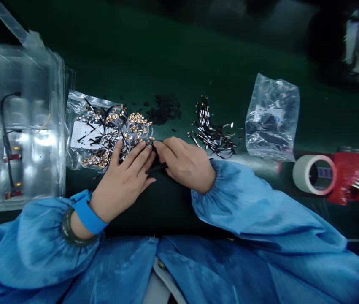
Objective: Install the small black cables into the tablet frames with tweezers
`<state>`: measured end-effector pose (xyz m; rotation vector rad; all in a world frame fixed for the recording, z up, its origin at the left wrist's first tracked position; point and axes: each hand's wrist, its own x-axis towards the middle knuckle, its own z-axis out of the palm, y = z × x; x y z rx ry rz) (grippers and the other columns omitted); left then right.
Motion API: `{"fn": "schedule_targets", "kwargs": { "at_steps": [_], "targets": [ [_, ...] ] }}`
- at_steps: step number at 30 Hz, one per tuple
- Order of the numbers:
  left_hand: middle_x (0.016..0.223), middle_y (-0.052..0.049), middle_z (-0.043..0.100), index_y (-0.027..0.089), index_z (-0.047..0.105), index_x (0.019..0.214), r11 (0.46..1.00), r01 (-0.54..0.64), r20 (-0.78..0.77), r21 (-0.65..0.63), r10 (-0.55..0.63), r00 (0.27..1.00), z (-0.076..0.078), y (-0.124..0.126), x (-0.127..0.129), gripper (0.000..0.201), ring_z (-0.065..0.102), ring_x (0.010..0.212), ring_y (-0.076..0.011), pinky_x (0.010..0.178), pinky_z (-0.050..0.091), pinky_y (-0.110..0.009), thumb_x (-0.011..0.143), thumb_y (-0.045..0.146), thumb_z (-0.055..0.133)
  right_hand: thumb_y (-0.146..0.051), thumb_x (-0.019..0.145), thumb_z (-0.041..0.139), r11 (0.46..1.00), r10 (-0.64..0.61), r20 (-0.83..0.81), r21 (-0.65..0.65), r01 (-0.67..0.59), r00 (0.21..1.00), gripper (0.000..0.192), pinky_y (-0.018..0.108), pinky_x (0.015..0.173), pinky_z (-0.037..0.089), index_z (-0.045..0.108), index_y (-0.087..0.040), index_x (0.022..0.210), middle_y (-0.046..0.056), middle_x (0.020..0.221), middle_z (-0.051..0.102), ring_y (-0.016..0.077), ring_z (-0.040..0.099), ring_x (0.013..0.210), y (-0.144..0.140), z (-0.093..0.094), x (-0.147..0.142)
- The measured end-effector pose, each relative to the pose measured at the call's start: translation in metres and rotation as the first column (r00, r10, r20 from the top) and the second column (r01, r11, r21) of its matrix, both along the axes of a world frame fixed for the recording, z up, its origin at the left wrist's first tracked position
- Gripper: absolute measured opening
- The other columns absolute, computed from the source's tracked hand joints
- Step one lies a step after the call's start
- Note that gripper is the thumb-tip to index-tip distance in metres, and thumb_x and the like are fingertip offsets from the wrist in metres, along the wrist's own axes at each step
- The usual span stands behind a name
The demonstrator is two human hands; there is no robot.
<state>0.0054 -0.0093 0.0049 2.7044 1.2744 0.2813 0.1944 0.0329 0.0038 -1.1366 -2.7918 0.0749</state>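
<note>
My left hand (127,175) lies with its fingers stretched out over the near right edge of a pile of small flex cables (119,126). These have gold ends and black and white strips, and they rest on a clear zip bag (74,101) with a white label. Close beside its fingertips, my right hand (182,160) has its fingers pressed together in a pinch. What lies in that pinch is hidden. A slim dark strip (156,169) shows below the right fingers. Beyond the hands is a heap of small black bits (165,109).
A second bunch of flex cables (214,135) lies right of the hands. Farther right are a clear bag (272,116) with dark contents, a white tape roll (302,175) and a red bag (344,177). Clear plastic trays (43,105) with cables stand at the left.
</note>
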Motion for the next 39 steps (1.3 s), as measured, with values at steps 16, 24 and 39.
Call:
{"fn": "schedule_targets", "kwargs": {
  "at_steps": [16, 24, 39],
  "targets": [
    [0.136, -0.019, 0.053, 0.008, 0.043, 0.140, 0.998, -0.063, -0.004, -0.021, 0.063, 0.998, -0.004, -0.003, 0.001, 0.050, 0.041, 0.135, -0.0323, 0.114, 0.022, -0.062, 0.095, 0.030, 0.044, -0.015, 0.097, 0.031, 0.994, -0.087, 0.084, 0.078, 0.081, 0.993, 0.038, 0.031, 0.051, 0.035, 0.058, -0.005, 0.122, 0.009, 0.080, 0.061, 0.0175, 0.053, 0.072, -0.012, 0.002, -0.010],
    [0.134, -0.019, 0.056, 0.006, 0.048, 0.135, 0.998, -0.061, 0.043, -0.006, 0.062, 0.997, -0.007, -0.002, -0.003, 0.047, 0.042, 0.133, -0.0327, 0.113, 0.025, -0.061, 0.094, 0.030, 0.045, -0.014, 0.099, 0.028, 0.991, -0.123, 0.189, 0.069, 0.112, 0.974, 0.040, 0.031, 0.048, 0.028, 0.066, -0.008, 0.111, 0.008, 0.074, 0.061, 0.0161, 0.054, 0.066, -0.012, 0.015, -0.022],
    [0.134, -0.018, 0.056, 0.004, 0.048, 0.135, 0.998, -0.053, 0.024, 0.024, 0.053, 0.998, -0.006, 0.000, -0.003, 0.049, 0.044, 0.132, -0.0327, 0.111, 0.028, -0.060, 0.097, 0.034, 0.039, -0.016, 0.094, 0.036, 0.992, -0.085, 0.061, 0.095, 0.079, 0.994, 0.039, 0.029, 0.053, 0.036, 0.060, -0.007, 0.124, 0.008, 0.079, 0.062, 0.0171, 0.057, 0.070, -0.012, 0.004, -0.010]
  ]
}}
